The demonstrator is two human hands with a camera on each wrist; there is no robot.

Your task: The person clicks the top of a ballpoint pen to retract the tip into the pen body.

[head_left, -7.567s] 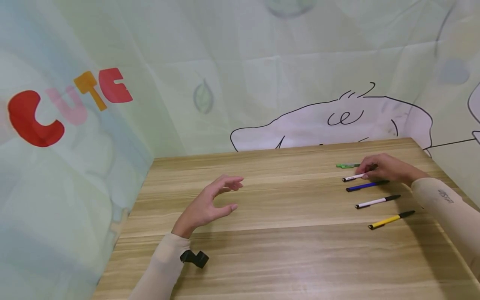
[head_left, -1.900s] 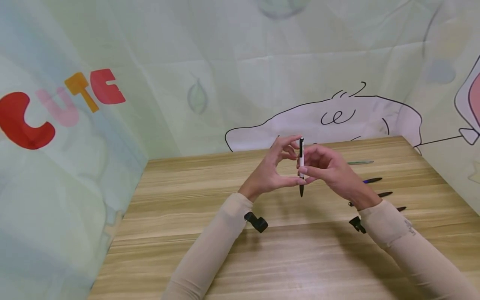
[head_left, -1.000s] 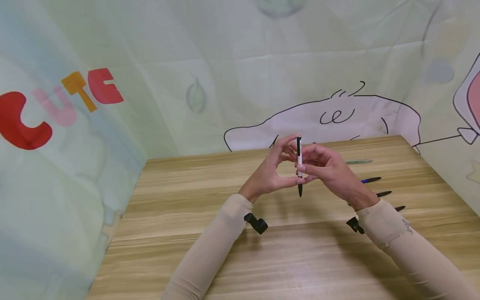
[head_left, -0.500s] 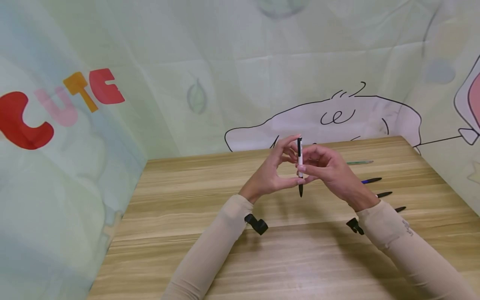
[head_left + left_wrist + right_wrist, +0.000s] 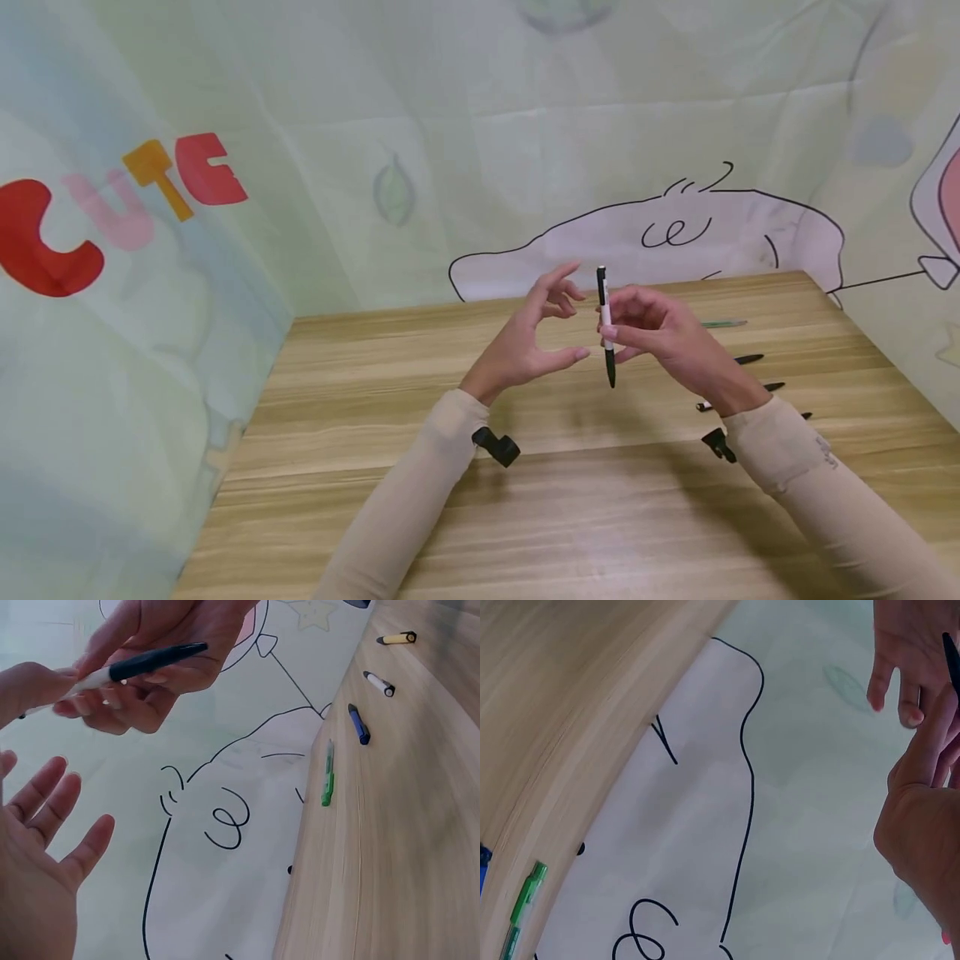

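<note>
A white pen (image 5: 606, 310) with a black clip and black tip is held above the table, nearly upright with its tip down. My right hand (image 5: 671, 337) pinches it between thumb and fingers. Just left of the pen is my left hand (image 5: 517, 343), thumb and fingers spread apart and touching nothing. In the left wrist view the pen's dark tip (image 5: 159, 662) sticks out past the right hand's fingers. The right wrist view catches only part of that tip (image 5: 952, 664) at its edge.
On the wooden table (image 5: 420, 517) lie a green pen (image 5: 328, 776), a blue pen (image 5: 359, 724), another white pen (image 5: 379, 684) and a yellow pen (image 5: 396, 638), in a row at the right. A printed cloth (image 5: 420, 125) hangs behind the table.
Earlier the right hand took the white pen from the row, and both hands held it upright. Now the left hand has let go and moved left; the pen leans slightly in the right hand.
</note>
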